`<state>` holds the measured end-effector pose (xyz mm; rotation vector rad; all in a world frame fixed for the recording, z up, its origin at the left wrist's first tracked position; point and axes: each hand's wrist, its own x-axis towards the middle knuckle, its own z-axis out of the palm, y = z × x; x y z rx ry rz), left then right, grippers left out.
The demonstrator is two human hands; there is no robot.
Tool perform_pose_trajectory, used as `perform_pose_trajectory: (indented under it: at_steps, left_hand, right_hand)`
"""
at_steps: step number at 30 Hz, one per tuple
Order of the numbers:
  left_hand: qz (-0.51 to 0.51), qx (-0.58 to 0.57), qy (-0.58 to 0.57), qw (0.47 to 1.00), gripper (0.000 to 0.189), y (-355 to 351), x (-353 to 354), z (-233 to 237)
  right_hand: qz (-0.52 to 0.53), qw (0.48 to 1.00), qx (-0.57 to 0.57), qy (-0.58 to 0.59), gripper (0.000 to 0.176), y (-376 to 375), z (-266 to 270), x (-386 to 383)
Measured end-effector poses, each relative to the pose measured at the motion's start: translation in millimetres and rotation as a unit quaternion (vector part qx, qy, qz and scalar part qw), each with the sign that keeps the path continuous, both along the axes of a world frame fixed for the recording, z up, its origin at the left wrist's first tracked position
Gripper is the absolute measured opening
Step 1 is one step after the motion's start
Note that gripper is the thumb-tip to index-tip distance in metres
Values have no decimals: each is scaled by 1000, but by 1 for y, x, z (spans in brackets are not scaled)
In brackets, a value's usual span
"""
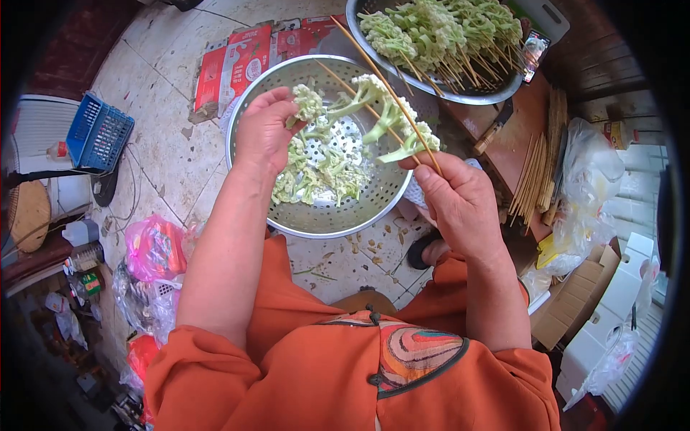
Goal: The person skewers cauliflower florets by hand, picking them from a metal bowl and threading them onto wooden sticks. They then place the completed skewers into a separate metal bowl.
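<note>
My left hand point(264, 129) pinches a pale green cauliflower floret point(309, 103) over a metal colander point(248, 108) on the floor, which holds several more florets point(320, 176). My right hand point(454, 195) grips two bamboo skewers point(374, 65) that point up and to the left. One skewer carries three threaded florets point(392, 118). Both hands hover above the colander, about a hand's width apart.
A metal basin point(474, 92) of finished cauliflower skewers sits at the top right, beside a phone point(535, 52). Loose bamboo sticks point(535, 172) lie on a wooden surface at right. Red packets point(241, 61), a blue basket point(97, 133), plastic bags and cardboard boxes crowd the tiled floor.
</note>
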<state>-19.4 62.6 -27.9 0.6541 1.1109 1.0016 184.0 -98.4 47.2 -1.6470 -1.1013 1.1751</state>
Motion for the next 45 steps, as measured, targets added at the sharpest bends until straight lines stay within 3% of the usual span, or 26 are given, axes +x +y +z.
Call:
perform_pose_trajectory:
  at_steps: [6, 8, 10, 12, 13, 14, 16, 19, 22, 24, 25, 26, 27, 28, 30, 31, 34, 38, 45]
  left_hand:
    - [-22, -43, 81, 996, 25, 4, 20, -34]
    - [-44, 90, 341, 935, 32, 5, 27, -35]
    - [-65, 146, 385, 909, 39, 6, 25, -41]
    - [-330, 84, 524, 781, 33, -3, 29, -24]
    - [-391, 146, 579, 700, 27, -9, 26, -36]
    - [-393, 148, 578, 700, 27, -15, 24, -45]
    - [-432, 178, 675, 570, 25, -22, 28, -58]
    - [-432, 203, 690, 544, 21, -18, 22, -71]
    - [-427, 219, 661, 577, 19, -16, 25, -35]
    - [-344, 162, 591, 711, 15, -10, 22, -22]
    - [-344, 166, 588, 713, 15, -6, 20, -15]
    - [-296, 84, 456, 835, 15, -2, 18, -8]
    - [-236, -4, 305, 923, 14, -1, 18, -1]
    - [-237, -3, 304, 923, 14, 0, 19, 7]
    - [-87, -50, 71, 992, 13, -3, 22, 22]
    - [-71, -45, -8, 996, 16, 3, 15, 12]
    - [8, -48, -73, 996, 19, -4, 23, 29]
    - [-14, -63, -152, 986, 21, -5, 18, 26]
    - [4, -41, -179, 983, 20, -11, 19, 34]
  right_hand:
    - [8, 1000, 27, 0, 21, -2, -2, 2]
    - [11, 999, 43, 8, 20, -3, -2, 4]
    - [12, 999, 34, -3, 20, -4, 2, 8]
    - [12, 1000, 25, -12, 20, -5, 5, 10]
    - [13, 1000, 20, -17, 19, -5, 6, 10]
    - [14, 1000, 15, -24, 19, -6, 7, 11]
    - [12, 1000, 17, -21, 18, -7, 5, 10]
    - [9, 997, 61, -43, 16, -8, -4, 10]
    - [23, 993, 89, -75, 15, -9, -4, 11]
    - [34, 993, 77, -85, 15, -9, 0, 13]
    - [53, 994, 47, -82, 16, -9, 3, 13]
    - [72, 994, 17, -78, 19, -8, 5, 12]
    - [75, 992, 32, -94, 19, -8, 3, 11]
    - [75, 992, 32, -95, 19, -8, 3, 11]
    - [90, 990, 44, -101, 19, -7, 2, 8]
    - [92, 990, 44, -101, 19, -6, 2, 8]
    - [103, 989, 43, -99, 19, -5, 3, 5]
    - [101, 989, 31, -107, 20, -4, -3, 3]
    - [57, 996, 20, -73, 20, -5, 1, 2]
